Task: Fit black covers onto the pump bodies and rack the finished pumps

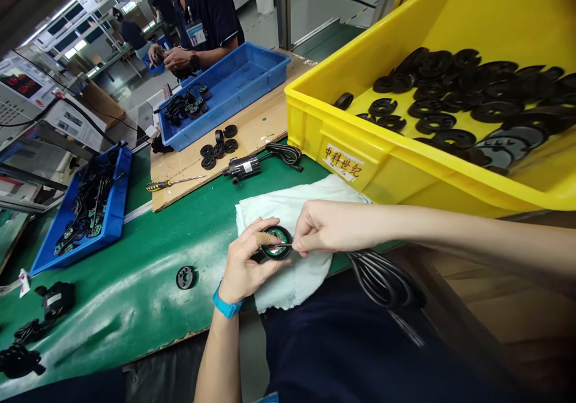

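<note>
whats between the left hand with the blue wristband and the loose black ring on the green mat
Only bare green bench mat, seen in the head view, lies between the left hand with the blue wristband and the loose black ring.

Head-worn view looks forward and down; hands [245, 265] close below

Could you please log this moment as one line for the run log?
left hand: black ring with green board | right hand: thin metal tool in ring | below: white cloth
</note>
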The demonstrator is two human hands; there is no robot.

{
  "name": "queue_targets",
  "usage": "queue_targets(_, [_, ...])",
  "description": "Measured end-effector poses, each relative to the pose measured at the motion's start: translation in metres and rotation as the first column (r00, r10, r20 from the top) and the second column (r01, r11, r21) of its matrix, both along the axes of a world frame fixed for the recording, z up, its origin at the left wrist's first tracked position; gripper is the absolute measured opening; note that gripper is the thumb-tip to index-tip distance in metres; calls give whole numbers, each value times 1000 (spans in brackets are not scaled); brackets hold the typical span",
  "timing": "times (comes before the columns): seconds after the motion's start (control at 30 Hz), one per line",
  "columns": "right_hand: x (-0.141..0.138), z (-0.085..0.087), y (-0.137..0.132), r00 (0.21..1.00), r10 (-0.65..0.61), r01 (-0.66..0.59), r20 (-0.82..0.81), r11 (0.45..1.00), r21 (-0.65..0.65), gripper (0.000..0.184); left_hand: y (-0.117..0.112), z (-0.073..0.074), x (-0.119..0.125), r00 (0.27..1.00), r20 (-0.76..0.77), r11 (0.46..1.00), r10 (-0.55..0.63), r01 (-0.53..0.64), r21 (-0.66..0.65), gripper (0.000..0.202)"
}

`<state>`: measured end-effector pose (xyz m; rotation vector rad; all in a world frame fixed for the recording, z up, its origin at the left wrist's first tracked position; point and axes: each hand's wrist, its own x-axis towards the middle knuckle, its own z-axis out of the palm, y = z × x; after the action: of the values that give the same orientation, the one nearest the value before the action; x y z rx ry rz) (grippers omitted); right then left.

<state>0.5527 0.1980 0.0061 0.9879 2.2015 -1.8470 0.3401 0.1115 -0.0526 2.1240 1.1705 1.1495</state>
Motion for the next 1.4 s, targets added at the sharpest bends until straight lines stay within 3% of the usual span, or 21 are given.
queue_targets(0.1, [0, 14, 0, 992, -45, 20, 119, 979, 203, 22, 1, 2, 1, 1000, -7, 1000, 2, -3, -22, 28])
queue_targets(0.2, [1, 22, -1, 980, -82, 20, 179, 946, 324, 18, 2, 1, 1, 1000, -13, 999, -16, 15, -35, 30])
queue_targets(0.37, [4, 26, -5, 964, -174, 52, 203, 866, 498, 12, 1, -7, 2, 1000, 30, 996, 0, 3, -84, 53])
queue_targets(0.57, [2, 23, -4, 975, -119, -13, 188, 815, 580, 6, 1, -10, 2, 998, 50, 997, -46, 48, -52, 47])
queue_targets(0.73, [-7, 30, -1, 967, -76, -113, 242, 725, 680, 11, 2, -6, 0, 999, -31, 999, -36, 36, 5, 28])
queue_targets(1.07, [-25, 44, -3, 927, -27, -309, 375, 514, 800, 13, 8, -3, 1, 993, -114, 998, -36, 42, 51, 24])
queue_targets(1.23, [-29, 47, -2, 919, -13, -342, 395, 472, 813, 16, 12, -4, -3, 996, -86, 997, 10, -4, 74, 23])
queue_targets(1.4, [-31, 45, 1, 939, -16, -295, 342, 472, 831, 24, 15, -12, -13, 993, 41, 993, 114, -116, 37, 24])
